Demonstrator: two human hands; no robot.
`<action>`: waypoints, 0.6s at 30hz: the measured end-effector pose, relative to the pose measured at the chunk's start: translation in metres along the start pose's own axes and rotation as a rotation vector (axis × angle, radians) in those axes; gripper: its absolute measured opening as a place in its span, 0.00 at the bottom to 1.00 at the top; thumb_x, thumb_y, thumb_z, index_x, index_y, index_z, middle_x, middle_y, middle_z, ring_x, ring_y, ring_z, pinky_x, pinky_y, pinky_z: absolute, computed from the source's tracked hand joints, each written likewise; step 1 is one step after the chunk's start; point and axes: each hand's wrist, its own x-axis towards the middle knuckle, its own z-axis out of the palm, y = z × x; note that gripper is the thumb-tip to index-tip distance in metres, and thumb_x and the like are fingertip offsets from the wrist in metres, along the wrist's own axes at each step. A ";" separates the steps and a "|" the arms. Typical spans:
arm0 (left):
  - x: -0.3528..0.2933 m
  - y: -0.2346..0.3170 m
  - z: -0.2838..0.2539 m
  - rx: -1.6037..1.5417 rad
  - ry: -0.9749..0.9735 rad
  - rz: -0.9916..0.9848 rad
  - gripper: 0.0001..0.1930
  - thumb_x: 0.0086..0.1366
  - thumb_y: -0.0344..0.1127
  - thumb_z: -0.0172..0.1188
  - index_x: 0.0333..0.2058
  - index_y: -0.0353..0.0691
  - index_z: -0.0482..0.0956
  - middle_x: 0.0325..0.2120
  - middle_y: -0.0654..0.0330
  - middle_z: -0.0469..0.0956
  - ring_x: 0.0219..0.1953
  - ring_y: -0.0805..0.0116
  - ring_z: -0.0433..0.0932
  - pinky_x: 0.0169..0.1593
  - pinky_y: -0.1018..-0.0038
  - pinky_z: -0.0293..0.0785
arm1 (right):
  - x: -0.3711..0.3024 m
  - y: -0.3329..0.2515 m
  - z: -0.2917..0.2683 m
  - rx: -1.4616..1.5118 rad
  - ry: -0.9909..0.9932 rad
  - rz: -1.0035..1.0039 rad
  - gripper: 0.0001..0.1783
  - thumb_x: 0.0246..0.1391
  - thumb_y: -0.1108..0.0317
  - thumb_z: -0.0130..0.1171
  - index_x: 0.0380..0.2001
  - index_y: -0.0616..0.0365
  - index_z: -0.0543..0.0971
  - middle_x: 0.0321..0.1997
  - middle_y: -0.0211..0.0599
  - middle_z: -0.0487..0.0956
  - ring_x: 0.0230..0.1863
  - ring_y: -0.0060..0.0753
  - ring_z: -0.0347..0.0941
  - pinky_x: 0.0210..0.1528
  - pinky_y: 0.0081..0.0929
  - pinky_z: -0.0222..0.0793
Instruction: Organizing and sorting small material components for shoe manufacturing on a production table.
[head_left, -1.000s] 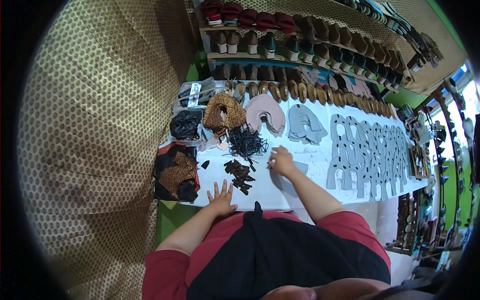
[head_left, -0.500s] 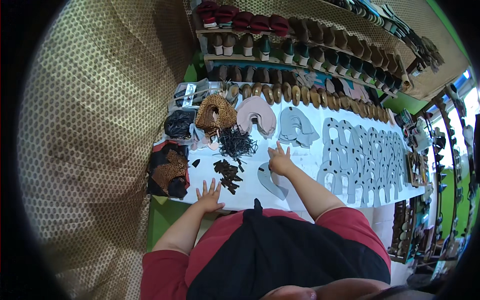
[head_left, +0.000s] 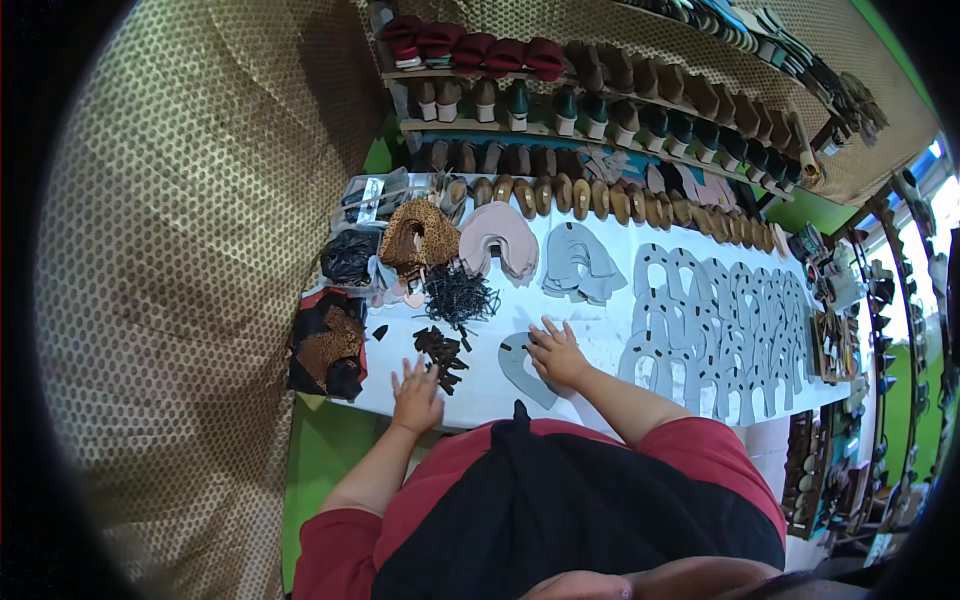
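Note:
My right hand (head_left: 556,355) lies flat, fingers spread, on a grey horseshoe-shaped cut piece (head_left: 520,368) near the front edge of the white table (head_left: 600,340). My left hand (head_left: 416,393) rests open on the table just in front of a small heap of dark brown pieces (head_left: 440,350). Behind that heap lies a tangle of thin black strips (head_left: 458,298). Neither hand grips anything.
Stacks of grey (head_left: 578,265), pink (head_left: 500,240) and spotted brown (head_left: 420,235) cut pieces lie at the back. Rows of grey horseshoe pieces (head_left: 730,320) cover the table's right side. Shelves of shoe lasts and shoes (head_left: 560,100) stand behind. Dark material (head_left: 328,345) sits at the left end.
My right hand has slid the grey piece toward me, to the table's front. My left hand stays flat beside the dark brown pieces.

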 end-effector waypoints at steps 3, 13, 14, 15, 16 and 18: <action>0.027 0.034 -0.001 0.048 -0.055 0.140 0.31 0.58 0.47 0.61 0.61 0.50 0.70 0.71 0.55 0.49 0.73 0.45 0.41 0.69 0.37 0.33 | -0.009 0.004 -0.005 -0.002 -0.016 -0.045 0.26 0.57 0.54 0.56 0.60 0.37 0.74 0.74 0.35 0.58 0.77 0.50 0.42 0.70 0.68 0.39; 0.103 0.114 0.021 0.057 -0.156 0.109 0.27 0.58 0.52 0.63 0.53 0.43 0.79 0.73 0.51 0.40 0.74 0.40 0.33 0.67 0.34 0.30 | -0.007 -0.003 -0.018 0.052 -0.197 0.091 0.27 0.60 0.50 0.51 0.64 0.28 0.69 0.77 0.44 0.48 0.77 0.61 0.32 0.68 0.76 0.31; 0.106 0.119 0.022 0.058 -0.159 0.113 0.27 0.58 0.52 0.63 0.53 0.43 0.79 0.73 0.51 0.40 0.74 0.40 0.33 0.67 0.34 0.30 | -0.007 -0.003 -0.018 0.062 -0.186 0.093 0.27 0.60 0.50 0.51 0.64 0.29 0.69 0.77 0.44 0.47 0.77 0.62 0.32 0.68 0.77 0.32; 0.112 0.123 0.022 0.048 -0.212 0.028 0.24 0.57 0.51 0.64 0.48 0.44 0.82 0.73 0.50 0.42 0.74 0.40 0.33 0.67 0.33 0.30 | -0.007 -0.002 -0.018 0.063 -0.186 0.098 0.27 0.60 0.50 0.51 0.64 0.29 0.69 0.77 0.44 0.47 0.77 0.62 0.32 0.68 0.77 0.32; 0.115 0.128 0.018 0.040 -0.263 -0.058 0.21 0.56 0.51 0.65 0.43 0.45 0.86 0.72 0.50 0.44 0.73 0.40 0.33 0.66 0.31 0.30 | -0.005 -0.002 -0.018 0.053 -0.199 0.087 0.27 0.60 0.50 0.51 0.64 0.29 0.69 0.77 0.44 0.47 0.77 0.62 0.32 0.68 0.77 0.32; 0.120 0.128 0.028 0.023 -0.243 -0.079 0.17 0.55 0.50 0.66 0.39 0.47 0.87 0.72 0.49 0.45 0.74 0.40 0.33 0.66 0.30 0.31 | -0.004 0.000 -0.020 0.044 -0.211 0.079 0.28 0.60 0.50 0.51 0.64 0.30 0.68 0.77 0.44 0.47 0.77 0.63 0.32 0.67 0.78 0.32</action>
